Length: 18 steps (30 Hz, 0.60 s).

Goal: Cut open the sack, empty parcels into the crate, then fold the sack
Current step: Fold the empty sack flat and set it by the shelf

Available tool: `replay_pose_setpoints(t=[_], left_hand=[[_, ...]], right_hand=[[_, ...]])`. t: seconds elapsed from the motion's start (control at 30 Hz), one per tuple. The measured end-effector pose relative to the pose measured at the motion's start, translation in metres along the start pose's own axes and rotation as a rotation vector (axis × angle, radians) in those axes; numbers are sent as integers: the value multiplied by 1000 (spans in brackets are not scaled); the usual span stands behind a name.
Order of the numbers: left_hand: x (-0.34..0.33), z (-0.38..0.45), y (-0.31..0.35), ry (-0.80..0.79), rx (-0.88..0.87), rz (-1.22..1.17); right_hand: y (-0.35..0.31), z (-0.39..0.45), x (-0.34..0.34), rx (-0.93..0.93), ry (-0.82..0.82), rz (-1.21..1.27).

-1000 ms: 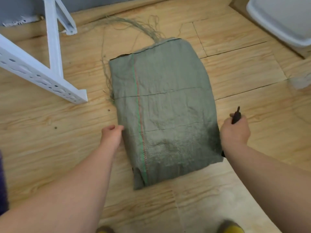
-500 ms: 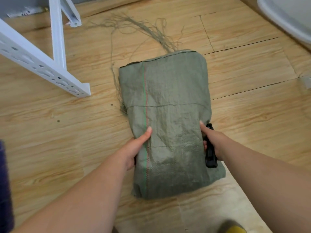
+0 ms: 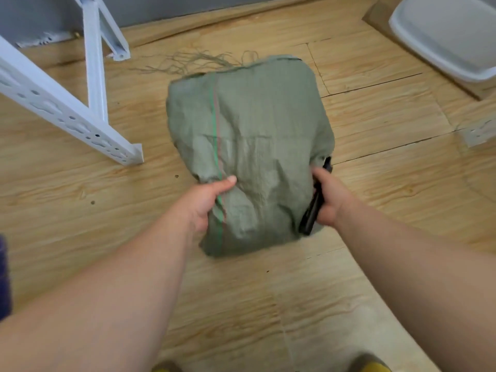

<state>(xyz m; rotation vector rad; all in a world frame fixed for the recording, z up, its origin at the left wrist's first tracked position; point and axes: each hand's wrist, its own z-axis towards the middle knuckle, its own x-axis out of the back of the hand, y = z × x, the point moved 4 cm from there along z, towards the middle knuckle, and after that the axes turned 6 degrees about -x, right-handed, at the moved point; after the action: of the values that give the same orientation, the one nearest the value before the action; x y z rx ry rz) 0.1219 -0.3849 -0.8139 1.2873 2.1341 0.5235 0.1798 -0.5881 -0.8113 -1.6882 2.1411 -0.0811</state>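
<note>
At far left, a white perforated metal frame (image 3: 80, 122) stands on the wood-grain floor (image 3: 67, 183), one slotted beam running diagonally toward the centre and an upright strut joining it from above. A grey wall base lies behind the frame at the top left.

The left hand (image 3: 206, 202) grips the left edge of the folded green woven sack (image 3: 257, 146): the thumb lies on the top face next to the green-and-red stripe, and the remaining fingers are hidden under the fabric. The sack occupies the centre of the view, folded into a compact rectangle. Whether its near end rests on the floor cannot be determined. Loose frayed threads (image 3: 193, 63) trail from its far edge across the floor.

The right hand (image 3: 331, 197) grips the right edge of the sack, with its fingers curled around the fabric. A black utility knife (image 3: 312, 210) is held in the same hand, pressed against the side of the sack. Its blade is not discernible.

At top right, a white plastic crate (image 3: 442, 36) sits at the frame edge, well apart from the sack. Its contents are not visible. Two yellow shoe tips (image 3: 371, 365) appear at the bottom edge.
</note>
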Motion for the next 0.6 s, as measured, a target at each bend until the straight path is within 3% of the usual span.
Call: replay_pose_setpoints(t=[0.13, 0.23, 0.33, 0.47, 0.53, 0.6], left_hand=[[3, 9, 88, 143, -436, 149], [12, 9, 120, 206, -557, 277], [25, 2, 103, 106, -424, 435], [45, -15, 34, -111, -56, 403], [48, -20, 12, -118, -70, 279], [48, -19, 10, 28, -172, 116]], right_hand=[[-64, -10, -21, 239, -46, -24], [-94, -27, -28, 362, -83, -76], [-92, -21, -9, 384, 37, -344], [-43, 8, 44, 246, 346, -628], [-15, 15, 66, 186, 446, -649], [4, 17, 78, 159, 464, -635]])
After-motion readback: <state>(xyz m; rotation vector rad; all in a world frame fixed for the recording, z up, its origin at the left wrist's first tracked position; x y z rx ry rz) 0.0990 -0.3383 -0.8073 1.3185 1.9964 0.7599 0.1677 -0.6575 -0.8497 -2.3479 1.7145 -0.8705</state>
